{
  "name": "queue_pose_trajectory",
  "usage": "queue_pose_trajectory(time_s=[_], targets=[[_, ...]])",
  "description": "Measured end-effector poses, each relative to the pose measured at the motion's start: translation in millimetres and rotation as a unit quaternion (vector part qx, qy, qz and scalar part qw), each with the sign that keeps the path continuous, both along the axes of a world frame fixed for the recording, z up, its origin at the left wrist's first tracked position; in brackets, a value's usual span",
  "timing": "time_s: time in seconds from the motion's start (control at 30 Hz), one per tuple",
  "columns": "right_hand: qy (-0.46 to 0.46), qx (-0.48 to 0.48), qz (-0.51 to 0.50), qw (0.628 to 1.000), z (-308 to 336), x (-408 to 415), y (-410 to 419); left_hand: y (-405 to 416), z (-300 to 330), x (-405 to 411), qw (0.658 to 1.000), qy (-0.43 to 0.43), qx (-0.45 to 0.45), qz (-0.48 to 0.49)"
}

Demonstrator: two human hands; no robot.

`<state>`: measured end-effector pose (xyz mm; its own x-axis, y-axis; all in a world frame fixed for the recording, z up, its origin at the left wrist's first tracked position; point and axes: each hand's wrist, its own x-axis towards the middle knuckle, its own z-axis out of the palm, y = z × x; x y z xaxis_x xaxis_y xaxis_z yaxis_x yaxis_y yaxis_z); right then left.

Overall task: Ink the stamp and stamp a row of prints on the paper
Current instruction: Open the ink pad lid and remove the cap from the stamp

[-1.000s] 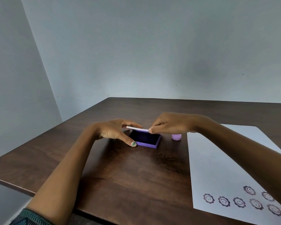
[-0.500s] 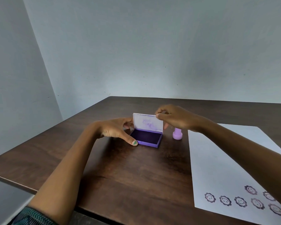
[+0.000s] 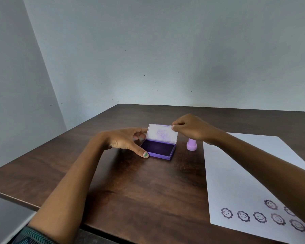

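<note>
A purple ink pad (image 3: 158,149) lies on the dark wooden table (image 3: 130,191), its dark pad exposed. Its white lid (image 3: 162,133) stands upright at the far edge. My right hand (image 3: 192,127) pinches the lid's top right corner. My left hand (image 3: 127,140) holds the pad's base at its left side, thumb at the near corner and fingers at the back. A lilac stamp (image 3: 191,144) stands upright just right of the pad, partly behind my right wrist. The white paper (image 3: 239,173) lies at the right, with several purple smiley flower prints (image 3: 259,216) near its front edge.
Grey walls close off the table at the back and left. The table's front edge runs along the lower left, with a pale grey surface (image 3: 5,219) beyond it. My right forearm crosses over the paper.
My right hand has swung the lid up from nearly flat over the pad to upright. My left hand has kept hold of the base.
</note>
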<state>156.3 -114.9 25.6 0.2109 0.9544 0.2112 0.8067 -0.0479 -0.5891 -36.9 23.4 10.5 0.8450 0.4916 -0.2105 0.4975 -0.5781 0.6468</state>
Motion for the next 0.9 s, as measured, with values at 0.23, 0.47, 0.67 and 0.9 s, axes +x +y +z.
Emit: queue_pose_trajectory(time_s=[0.23,0.47,0.67,0.9], targets=[[0.009,-0.048,-0.013,0.999,-0.8,1.7,-2.2,-6.4,3.2,-0.3,0.999,0.005,0.027,0.021],[-0.004,-0.082,-0.035,0.996,-0.4,2.3,-4.5,-6.6,2.6,0.4,1.000,0.011,0.022,0.012],[-0.063,-0.106,-0.042,0.991,1.7,-2.5,-2.4,-4.6,1.5,0.0,1.000,0.012,0.024,0.013],[-0.075,-0.101,-0.025,0.992,0.8,-1.1,-3.5,-5.6,2.6,-1.5,0.999,0.012,0.027,0.013]])
